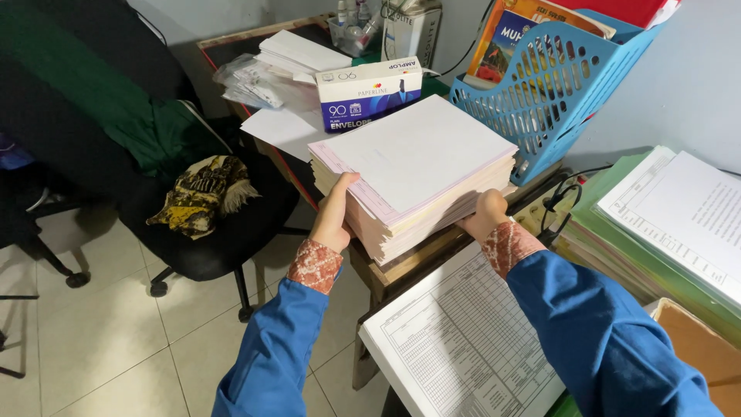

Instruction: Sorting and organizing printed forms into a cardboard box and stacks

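Head view – both hands [333, 216] [485, 215] grip thick, flat paper stack [417, 154]

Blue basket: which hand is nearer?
Right. The right hand grips the paper stack just below the blue basket; the left hand holds the stack's far side.

My sleeves [587, 324] are bright blue, and the cuffs [315, 265] under them carry a rust-orange and white batik print. The paper stack [417, 166] in the middle of the frame is white on top, with pale pink edges down its sides. Above it, the envelope box [369, 94] is white over deep blue. The file basket [549, 99] at upper right is sky blue. At far right the folders [617, 239] are green. On the black chair [208, 232] at left lies a yellow and black patterned cloth [202, 193], with dark green fabric [116, 108] above it.
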